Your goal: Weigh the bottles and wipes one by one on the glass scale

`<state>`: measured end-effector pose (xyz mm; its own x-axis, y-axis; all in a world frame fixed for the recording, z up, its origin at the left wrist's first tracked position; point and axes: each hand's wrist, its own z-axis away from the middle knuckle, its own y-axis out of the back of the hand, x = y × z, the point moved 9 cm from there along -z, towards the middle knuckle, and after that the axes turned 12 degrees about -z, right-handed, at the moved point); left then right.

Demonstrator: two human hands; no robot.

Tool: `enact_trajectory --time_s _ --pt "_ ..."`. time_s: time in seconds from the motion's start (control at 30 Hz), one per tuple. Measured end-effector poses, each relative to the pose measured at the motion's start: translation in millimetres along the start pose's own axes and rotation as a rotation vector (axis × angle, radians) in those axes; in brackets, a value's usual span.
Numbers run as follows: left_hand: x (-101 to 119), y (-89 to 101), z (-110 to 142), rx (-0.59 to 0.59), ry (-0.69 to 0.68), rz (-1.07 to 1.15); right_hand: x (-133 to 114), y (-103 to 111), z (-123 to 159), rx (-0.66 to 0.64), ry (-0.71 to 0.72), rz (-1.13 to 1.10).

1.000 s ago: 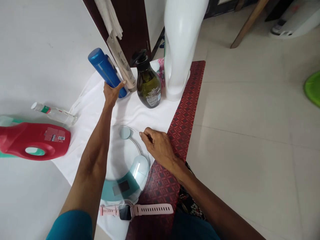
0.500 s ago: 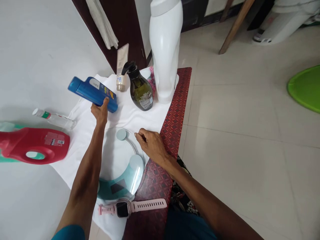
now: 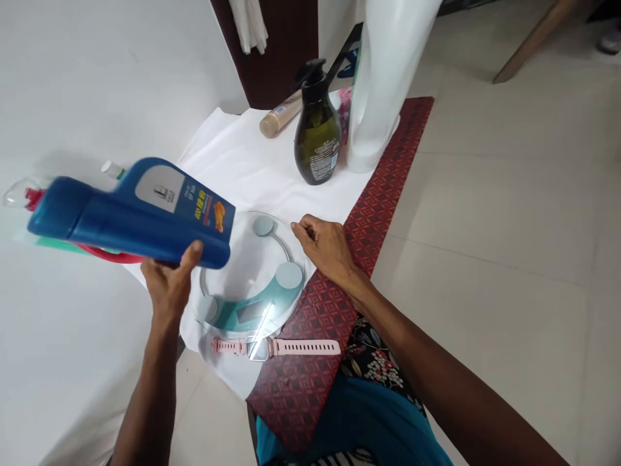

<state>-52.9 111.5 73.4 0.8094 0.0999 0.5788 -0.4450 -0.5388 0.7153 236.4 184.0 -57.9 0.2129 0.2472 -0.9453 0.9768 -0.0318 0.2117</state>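
Now that the blue labelled bottle (image 3: 140,210) has left the toppled beige tube (image 3: 277,121), it is off the surface (image 3: 303,382), gripped by the left hand (image 3: 169,285) near the glass bathroom scale (image 3: 288,276), right hand (image 3: 326,249) loosely closed.

Can't see fingers of left hand (image 3: 169,285), tucked behind blue bottle (image 3: 145,217). Can't make out most of red bottle (image 3: 116,255) or white-capped bottle (image 3: 112,169), both blocked by blue bottle. Can't see top of tall white bottle (image 3: 385,84) or hanging cloth (image 3: 248,26), cut off by upper edge. Lose far end of beige tube (image 3: 279,118) behind pump bottle (image 3: 317,133). Can't read pump bottle's fine print, too small.
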Motion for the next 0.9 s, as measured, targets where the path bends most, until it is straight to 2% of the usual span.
enact_trajectory --time_s 0.1,0.2,0.4,0.5,0.57,0.6,0.77,0.83,0.9 --pt "-7.6 0.0 38.0 -0.056 0.071 0.030 -0.9 0.3 0.9 0.002 -0.003 -0.016" --pt "-8.6 -14.7 61.0 -0.167 0.090 0.017 -1.7 0.7 1.6 0.000 -0.010 -0.028" --pt "3.9 -31.2 72.8 -0.196 0.052 0.002 -2.9 0.4 1.7 -0.004 -0.012 -0.039" --pt "-0.2 -35.3 76.3 -0.269 0.059 0.012 -2.6 0.3 1.2 -0.005 -0.014 -0.046" --pt "-8.7 -30.9 77.1 -0.294 0.048 0.028 -2.0 0.5 1.0 -0.005 -0.018 -0.046" --pt "-14.2 -24.5 76.1 -0.270 0.039 0.040 -1.7 0.6 0.9 -0.007 -0.019 -0.045" --pt "-31.9 21.0 68.9 -0.001 -0.048 0.087 -1.5 0.9 0.9 -0.011 -0.014 -0.037" --pt "-27.4 22.0 68.6 -0.012 -0.061 0.107 -1.5 0.7 0.8 -0.011 -0.011 -0.030" --pt "-16.3 8.7 70.0 -0.116 -0.044 0.081 -1.5 0.3 0.7 -0.011 -0.011 -0.023"
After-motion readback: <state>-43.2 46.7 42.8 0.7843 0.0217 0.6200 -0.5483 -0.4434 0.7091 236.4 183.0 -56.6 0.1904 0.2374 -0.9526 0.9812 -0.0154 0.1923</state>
